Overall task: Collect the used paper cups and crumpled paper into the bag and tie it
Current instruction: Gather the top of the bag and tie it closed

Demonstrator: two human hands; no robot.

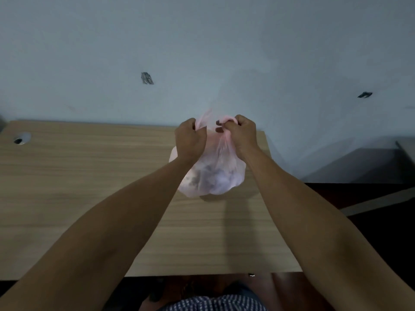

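Observation:
A thin pink plastic bag (215,173) stands on the wooden table (89,187), bulging with pale and dark shapes that show dimly through the film. Its top is gathered into two strips. My left hand (189,138) grips the left strip, which sticks up above my fist. My right hand (241,133) grips the right strip, curled over my fingers. Both fists sit close together just above the bag. No loose cups or paper are visible on the table.
A round cable hole (22,138) sits at the table's far left corner. The table's right edge runs just right of the bag, with dark floor beyond. A pale blue wall (202,52) with two dark marks stands behind.

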